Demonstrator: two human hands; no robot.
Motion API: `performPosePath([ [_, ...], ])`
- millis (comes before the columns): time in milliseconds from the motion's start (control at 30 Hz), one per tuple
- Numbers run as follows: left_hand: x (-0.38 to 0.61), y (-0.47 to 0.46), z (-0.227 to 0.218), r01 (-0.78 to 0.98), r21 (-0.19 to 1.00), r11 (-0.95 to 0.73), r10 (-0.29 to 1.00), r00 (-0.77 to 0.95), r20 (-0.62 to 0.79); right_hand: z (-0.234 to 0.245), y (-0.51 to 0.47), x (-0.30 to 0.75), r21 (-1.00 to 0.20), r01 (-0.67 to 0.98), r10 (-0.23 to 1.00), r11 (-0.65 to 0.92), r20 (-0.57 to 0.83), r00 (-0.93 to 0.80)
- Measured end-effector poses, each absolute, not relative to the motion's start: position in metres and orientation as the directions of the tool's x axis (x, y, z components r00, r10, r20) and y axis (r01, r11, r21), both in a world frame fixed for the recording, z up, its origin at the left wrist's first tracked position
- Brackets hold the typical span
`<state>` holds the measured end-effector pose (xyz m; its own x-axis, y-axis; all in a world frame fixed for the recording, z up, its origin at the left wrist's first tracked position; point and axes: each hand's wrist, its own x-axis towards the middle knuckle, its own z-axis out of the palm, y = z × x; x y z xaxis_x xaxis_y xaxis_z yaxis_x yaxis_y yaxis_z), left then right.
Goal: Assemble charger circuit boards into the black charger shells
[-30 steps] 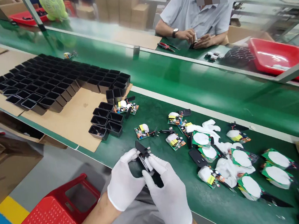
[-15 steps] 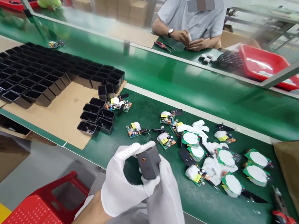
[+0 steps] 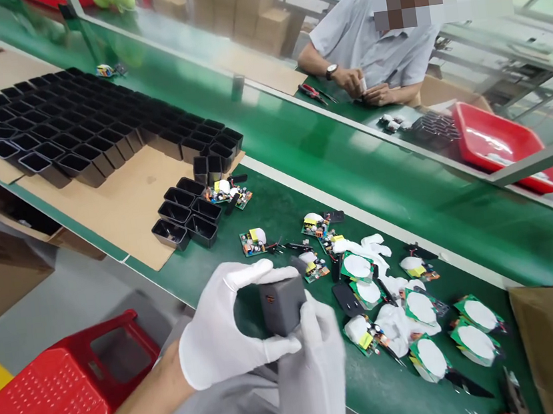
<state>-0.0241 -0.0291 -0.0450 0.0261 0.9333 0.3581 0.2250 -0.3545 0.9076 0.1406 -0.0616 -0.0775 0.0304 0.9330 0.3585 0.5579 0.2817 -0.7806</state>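
We now have the black box (image 3: 282,305) turned with its slotted face in view; a second ago a black flap stuck up between our hands. The box is dark and matte, its small slot showing orange. Our left hand (image 3: 221,328) holds it top and bottom, our right hand (image 3: 312,367) its side, at the green counter's (image 3: 371,383) near edge.

A red stool (image 3: 71,397) stands beside the green workbench (image 3: 373,383)
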Motion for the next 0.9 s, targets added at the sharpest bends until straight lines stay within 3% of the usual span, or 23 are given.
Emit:
performPosePath([
  [133,-0.057,-0.019,-0.070,0.256,0.888,-0.382,0.920,0.013,0.392,-0.075,-0.056,0.142,-0.511,0.809,0.844,0.291,0.536,0.034],
  [233,-0.068,-0.013,-0.081,0.269,0.910,-0.315,0.943,-0.021,0.333,-0.078,-0.054,0.136,-0.301,0.913,0.872,0.277,0.477,-0.108],
  [333,-0.069,-0.011,-0.084,0.276,0.918,-0.285,0.950,-0.042,0.308,-0.067,-0.056,0.136,-0.293,0.912,0.882,0.287,0.451,-0.133],
  [533,-0.073,-0.011,-0.083,0.231,0.931,-0.283,0.945,-0.100,0.312,-0.031,-0.066,0.143,-0.260,0.956,0.783,0.137,0.620,0.056],
  [700,-0.076,-0.010,-0.086,0.208,0.938,-0.277,0.946,-0.113,0.305,-0.070,-0.062,0.111,-0.184,0.961,0.788,0.206,0.614,-0.051],
  [900,-0.075,-0.011,-0.087,0.250,0.924,-0.289,0.943,-0.091,0.319,-0.084,-0.062,0.099,-0.273,0.921,0.771,0.278,0.636,-0.044],
])
